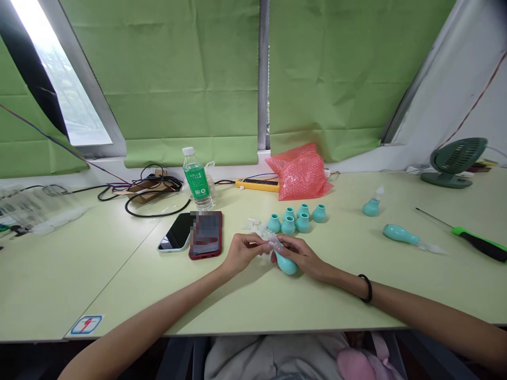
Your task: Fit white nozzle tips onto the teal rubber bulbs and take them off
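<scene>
My right hand (307,258) is wrapped around a teal squeeze bulb (287,265), its rounded end pointing down towards me. A translucent nozzle (273,239) is at the bulb's neck, where the fingers of my left hand (246,252) are pinched. The exact fit between nozzle and bulb is hidden by my fingers. Just beyond my hands, several open-necked teal bulbs (288,225) stand upright in a cluster. Small translucent pieces (255,227) lie behind my left hand. On the right are a bulb with a nozzle standing upright (371,207) and another lying on its side (401,233).
Two phones, one pale (174,233) and one red-cased (206,235), lie left of my hands. Behind are a water bottle (197,182), coiled cables (158,184), a yellow power strip (257,184) and pink bubble wrap (301,174). A screwdriver (475,244) and fan (451,163) are right.
</scene>
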`<state>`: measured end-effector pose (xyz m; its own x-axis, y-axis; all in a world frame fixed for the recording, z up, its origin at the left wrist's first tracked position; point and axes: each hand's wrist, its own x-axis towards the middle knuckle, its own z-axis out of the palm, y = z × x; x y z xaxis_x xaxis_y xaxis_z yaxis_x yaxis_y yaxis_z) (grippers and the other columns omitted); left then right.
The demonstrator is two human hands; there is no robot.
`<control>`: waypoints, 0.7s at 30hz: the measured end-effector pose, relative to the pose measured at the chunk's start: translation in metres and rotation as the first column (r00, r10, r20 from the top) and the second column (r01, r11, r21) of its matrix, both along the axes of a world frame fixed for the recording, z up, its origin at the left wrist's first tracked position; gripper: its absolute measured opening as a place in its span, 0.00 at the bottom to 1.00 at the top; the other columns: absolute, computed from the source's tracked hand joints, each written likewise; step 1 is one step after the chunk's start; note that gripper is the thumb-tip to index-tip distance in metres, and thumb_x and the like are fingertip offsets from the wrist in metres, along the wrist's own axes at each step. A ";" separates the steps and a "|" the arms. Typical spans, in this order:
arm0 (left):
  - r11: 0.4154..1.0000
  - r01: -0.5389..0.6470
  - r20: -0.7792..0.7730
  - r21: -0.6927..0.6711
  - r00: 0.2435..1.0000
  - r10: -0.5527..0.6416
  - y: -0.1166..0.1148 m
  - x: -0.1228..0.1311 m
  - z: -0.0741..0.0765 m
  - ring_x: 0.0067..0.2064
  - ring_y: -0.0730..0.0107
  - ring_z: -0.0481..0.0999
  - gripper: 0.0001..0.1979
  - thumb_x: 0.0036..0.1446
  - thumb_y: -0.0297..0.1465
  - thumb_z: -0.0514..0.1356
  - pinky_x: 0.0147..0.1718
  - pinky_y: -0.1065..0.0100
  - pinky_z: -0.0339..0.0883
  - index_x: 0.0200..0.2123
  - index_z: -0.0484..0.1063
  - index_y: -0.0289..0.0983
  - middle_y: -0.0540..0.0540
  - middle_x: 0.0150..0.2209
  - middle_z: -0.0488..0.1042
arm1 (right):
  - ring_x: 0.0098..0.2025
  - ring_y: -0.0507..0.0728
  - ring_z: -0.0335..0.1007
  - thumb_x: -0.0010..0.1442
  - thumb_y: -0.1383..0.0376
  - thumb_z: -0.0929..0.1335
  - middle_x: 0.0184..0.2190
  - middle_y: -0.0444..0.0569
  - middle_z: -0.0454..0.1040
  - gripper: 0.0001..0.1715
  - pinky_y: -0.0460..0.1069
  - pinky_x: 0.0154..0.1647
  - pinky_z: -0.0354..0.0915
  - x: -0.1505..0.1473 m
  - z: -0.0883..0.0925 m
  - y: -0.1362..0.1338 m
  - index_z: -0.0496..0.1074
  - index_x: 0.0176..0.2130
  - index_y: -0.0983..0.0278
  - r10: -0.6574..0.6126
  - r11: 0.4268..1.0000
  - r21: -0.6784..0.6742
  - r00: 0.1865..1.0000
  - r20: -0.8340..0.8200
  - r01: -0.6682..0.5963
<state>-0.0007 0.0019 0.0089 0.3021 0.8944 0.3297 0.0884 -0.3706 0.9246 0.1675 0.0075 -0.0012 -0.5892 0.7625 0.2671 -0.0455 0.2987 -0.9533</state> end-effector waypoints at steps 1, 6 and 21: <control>0.999 0.016 0.020 -0.033 1.000 -0.015 0.000 0.000 0.001 0.23 0.76 0.63 0.10 0.43 0.33 0.59 0.23 0.74 0.56 0.22 0.72 0.31 0.48 0.19 0.68 | 0.30 0.52 0.64 0.54 0.59 0.61 0.27 0.47 0.68 0.15 0.46 0.31 0.60 0.000 0.000 0.000 0.63 0.37 0.67 0.000 1.000 0.000 1.000 -0.008 0.000; 0.987 0.074 0.088 -0.142 0.994 -0.061 -0.001 0.000 0.003 0.23 0.76 0.63 0.10 0.42 0.33 0.60 0.24 0.73 0.56 0.21 0.72 0.30 0.47 0.19 0.69 | 0.31 0.52 0.64 0.54 0.59 0.61 0.28 0.47 0.68 0.15 0.46 0.31 0.60 -0.001 0.001 -0.002 0.63 0.38 0.67 0.001 1.000 0.019 1.000 -0.031 -0.001; 0.935 0.108 0.218 -0.339 0.975 -0.034 -0.002 0.000 -0.001 0.23 0.77 0.64 0.08 0.41 0.31 0.61 0.25 0.73 0.58 0.23 0.73 0.30 0.47 0.20 0.70 | 0.30 0.51 0.61 0.54 0.61 0.60 0.28 0.46 0.66 0.12 0.47 0.34 0.59 0.002 -0.005 -0.004 0.63 0.37 0.65 -0.340 0.860 0.455 0.925 0.172 0.231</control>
